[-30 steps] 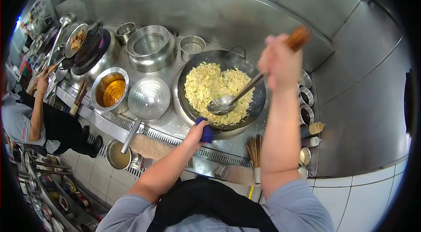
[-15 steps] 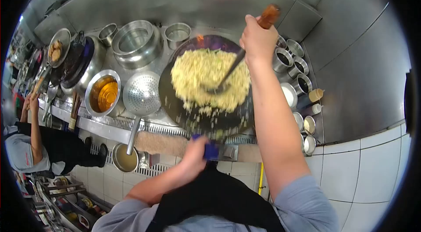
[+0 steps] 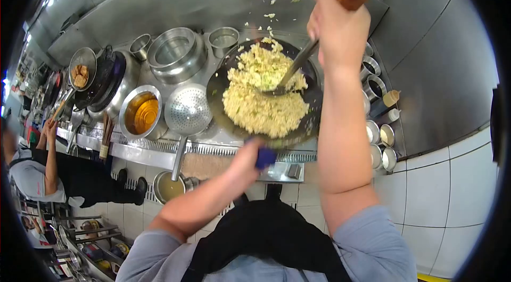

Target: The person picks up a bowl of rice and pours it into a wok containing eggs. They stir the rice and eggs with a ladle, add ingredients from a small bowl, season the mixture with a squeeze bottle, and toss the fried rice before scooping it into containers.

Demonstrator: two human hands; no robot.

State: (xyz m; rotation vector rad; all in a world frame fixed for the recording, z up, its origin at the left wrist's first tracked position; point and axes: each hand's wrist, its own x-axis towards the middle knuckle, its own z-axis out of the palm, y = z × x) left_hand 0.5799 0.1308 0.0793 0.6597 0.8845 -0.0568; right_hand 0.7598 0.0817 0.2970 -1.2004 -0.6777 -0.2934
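Observation:
My left hand [image 3: 246,162] is closed round a blue cloth [image 3: 265,158] at the near rim of a dark wok [image 3: 217,90]. Fried rice with green bits [image 3: 261,109] fills the middle of the wok, and some grains are in the air beyond its far rim. My right hand [image 3: 340,29] grips a ladle [image 3: 302,61] just below its wooden end, above the wok's right side. The ladle's bowl rests in the rice. What lies under the blue cloth is hidden.
Left of the wok are a perforated strainer [image 3: 187,109], a bowl of orange liquid [image 3: 142,113] and metal pots [image 3: 178,55]. Seasoning containers [image 3: 374,87] and bottles line the right. A co-worker [image 3: 45,175] stands far left, holding a long-handled strainer [image 3: 83,69].
The wok has moved nearer the back wall relative to my body, and rice has been thrown up at its far side. My right hand and the ladle are higher and farther right.

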